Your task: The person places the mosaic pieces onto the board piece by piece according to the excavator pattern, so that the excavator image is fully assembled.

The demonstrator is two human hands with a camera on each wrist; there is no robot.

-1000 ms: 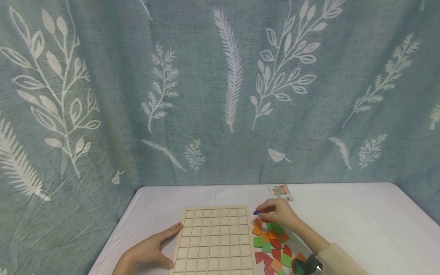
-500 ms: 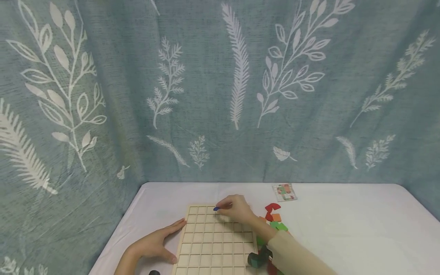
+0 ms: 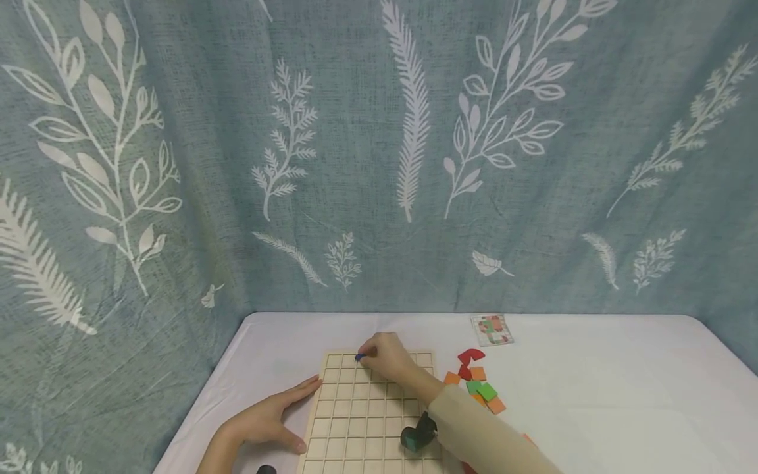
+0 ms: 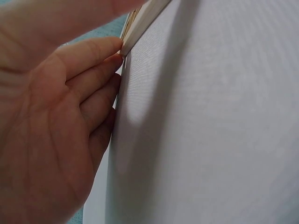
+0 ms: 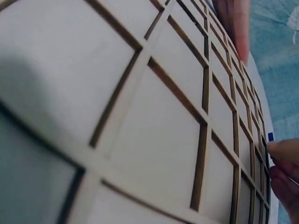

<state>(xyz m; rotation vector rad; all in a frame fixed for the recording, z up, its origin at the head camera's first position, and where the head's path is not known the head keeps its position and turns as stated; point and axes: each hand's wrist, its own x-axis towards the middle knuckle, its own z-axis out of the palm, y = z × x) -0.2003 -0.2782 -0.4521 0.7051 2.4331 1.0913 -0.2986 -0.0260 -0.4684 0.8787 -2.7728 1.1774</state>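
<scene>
A pale wooden grid board (image 3: 349, 409) lies on the white table. Over its far row, my right hand (image 3: 387, 359) pinches a small blue piece (image 3: 358, 357) between thumb and fingers; its full shape is hidden. The right wrist view shows the blue piece (image 5: 270, 136) at the fingertips near the board's far edge. My left hand (image 3: 260, 419) rests along the board's left side, fingers straight and thumb spread. In the left wrist view, the fingertips of the left hand (image 4: 60, 112) touch the board's side edge (image 4: 145, 23).
Right of the board lie loose red pieces (image 3: 470, 356), orange tiles (image 3: 496, 404) and green tiles (image 3: 487, 392). A small patterned card (image 3: 493, 330) lies farther back. A leaf-printed curtain (image 3: 367, 164) hangs behind the table. My right sleeve (image 3: 474, 428) covers part of the pile.
My right hand has carried the blue piece leftward from the pile beside the board to above its far row. The left hand stays at the board's left edge. The head view has shifted slightly.
</scene>
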